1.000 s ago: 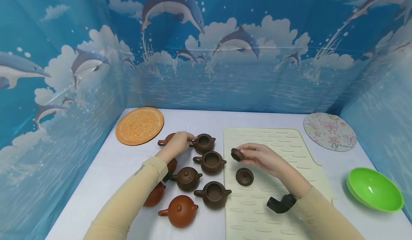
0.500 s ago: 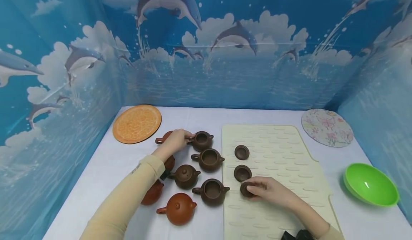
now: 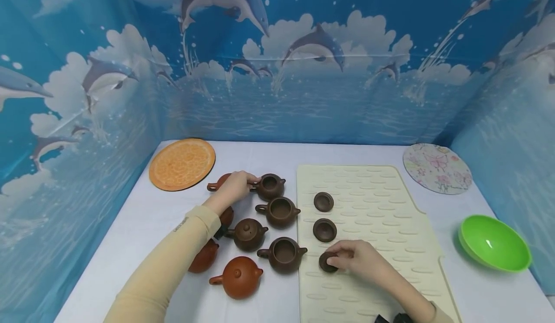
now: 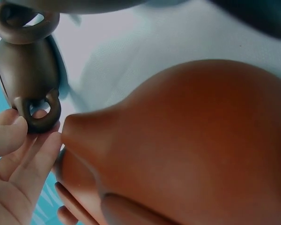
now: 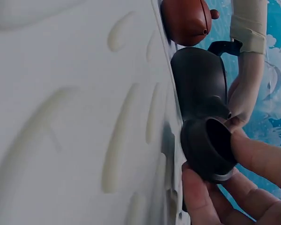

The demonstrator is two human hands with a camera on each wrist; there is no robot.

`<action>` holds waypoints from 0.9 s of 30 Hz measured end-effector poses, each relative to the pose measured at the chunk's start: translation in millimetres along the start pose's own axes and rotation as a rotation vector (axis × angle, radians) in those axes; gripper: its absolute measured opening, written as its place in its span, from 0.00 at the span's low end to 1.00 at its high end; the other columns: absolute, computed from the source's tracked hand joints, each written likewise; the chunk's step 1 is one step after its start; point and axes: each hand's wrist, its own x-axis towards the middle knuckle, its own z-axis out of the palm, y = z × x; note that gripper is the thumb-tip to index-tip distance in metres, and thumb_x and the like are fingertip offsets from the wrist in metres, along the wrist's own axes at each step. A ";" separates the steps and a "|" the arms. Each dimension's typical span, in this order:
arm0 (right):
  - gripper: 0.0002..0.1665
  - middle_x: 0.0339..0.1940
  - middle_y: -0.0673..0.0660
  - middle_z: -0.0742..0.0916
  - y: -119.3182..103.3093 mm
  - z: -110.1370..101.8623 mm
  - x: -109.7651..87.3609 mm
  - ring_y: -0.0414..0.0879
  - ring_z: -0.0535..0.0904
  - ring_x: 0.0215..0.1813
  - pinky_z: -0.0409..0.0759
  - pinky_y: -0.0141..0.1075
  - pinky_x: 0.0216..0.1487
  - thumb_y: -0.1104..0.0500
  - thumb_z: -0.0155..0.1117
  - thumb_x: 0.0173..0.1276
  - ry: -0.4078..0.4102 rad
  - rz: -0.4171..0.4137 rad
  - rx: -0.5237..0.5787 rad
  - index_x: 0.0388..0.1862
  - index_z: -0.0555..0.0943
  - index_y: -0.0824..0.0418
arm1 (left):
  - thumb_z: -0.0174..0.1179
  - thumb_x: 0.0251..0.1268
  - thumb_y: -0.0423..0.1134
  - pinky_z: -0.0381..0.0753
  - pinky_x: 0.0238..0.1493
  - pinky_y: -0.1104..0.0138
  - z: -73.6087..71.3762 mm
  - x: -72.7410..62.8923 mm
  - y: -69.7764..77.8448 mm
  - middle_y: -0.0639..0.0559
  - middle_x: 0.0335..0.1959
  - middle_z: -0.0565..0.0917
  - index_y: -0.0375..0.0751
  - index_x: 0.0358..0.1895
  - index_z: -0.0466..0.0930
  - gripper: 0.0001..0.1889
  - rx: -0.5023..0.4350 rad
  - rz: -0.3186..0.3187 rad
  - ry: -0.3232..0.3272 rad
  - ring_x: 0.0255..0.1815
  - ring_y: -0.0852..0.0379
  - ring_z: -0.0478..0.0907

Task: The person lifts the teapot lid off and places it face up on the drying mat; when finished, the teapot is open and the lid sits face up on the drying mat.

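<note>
My left hand [image 3: 236, 186] pinches the handle of a dark brown lidless teapot [image 3: 270, 188] at the back of the group. In the left wrist view, thumb and fingertips meet at that teapot's handle [image 4: 40, 117], with an orange-red teapot [image 4: 201, 145] large in front. Over the left part of the cream mat [image 3: 373, 193], my right hand [image 3: 357, 260] pinches a dark brown teapot lid [image 3: 327, 262]. The right wrist view shows this lid [image 5: 208, 147] tilted, its hollow rim between thumb and fingers. Two similar lids [image 3: 323, 201] [image 3: 324, 230] lie hollow side up behind it.
Two more lidless brown teapots [image 3: 281, 211] [image 3: 285, 254] stand along the mat's left edge. Beside them are a lidded brown teapot [image 3: 249, 234] and an orange-red one [image 3: 241, 277]. Left forearm partly covers other red teapots [image 3: 204, 258]. A green bowl [image 3: 494, 243] stands far right; round mats [image 3: 182, 164] [image 3: 438, 168] lie at the back.
My right hand has let go of a lid at the mat's back, moved toward the front, and now holds another lid there. My left hand stays at the teapot handle. The head view shifted slightly.
</note>
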 end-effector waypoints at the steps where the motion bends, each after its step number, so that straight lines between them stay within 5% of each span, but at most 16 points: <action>1: 0.17 0.33 0.49 0.88 0.4 0.1 -0.4 0.36 0.79 0.32 0.77 0.29 0.32 0.48 0.71 0.62 -0.013 -0.003 0.010 0.45 0.86 0.57 | 0.53 0.71 0.27 0.78 0.59 0.59 -0.2 0.0 0.7 0.46 0.61 0.81 0.46 0.62 0.80 0.20 -0.007 -0.005 0.003 0.65 0.47 0.75; 7: 0.18 0.35 0.50 0.86 1.9 -0.2 -2.6 0.35 0.77 0.33 0.77 0.28 0.33 0.49 0.70 0.63 -0.051 -0.024 0.003 0.48 0.86 0.58 | 0.54 0.71 0.27 0.76 0.65 0.54 -1.6 -0.5 3.7 0.45 0.62 0.81 0.45 0.63 0.79 0.20 0.001 -0.012 -0.001 0.66 0.47 0.74; 17: 0.19 0.40 0.47 0.88 3.2 0.3 -7.7 0.32 0.81 0.38 0.81 0.28 0.38 0.47 0.68 0.66 0.028 -0.075 -0.059 0.50 0.85 0.57 | 0.56 0.74 0.37 0.79 0.60 0.53 -7.8 -11.4 -4.1 0.40 0.64 0.78 0.43 0.72 0.68 0.25 0.030 0.106 -0.049 0.64 0.44 0.76; 27: 0.16 0.43 0.47 0.89 -9.3 -5.5 0.9 0.39 0.84 0.43 0.83 0.31 0.44 0.48 0.64 0.69 0.097 -0.097 -0.138 0.49 0.86 0.54 | 0.58 0.72 0.38 0.80 0.60 0.51 -22.6 -67.9 -10.3 0.45 0.57 0.83 0.42 0.63 0.78 0.19 -0.032 0.268 0.086 0.60 0.47 0.79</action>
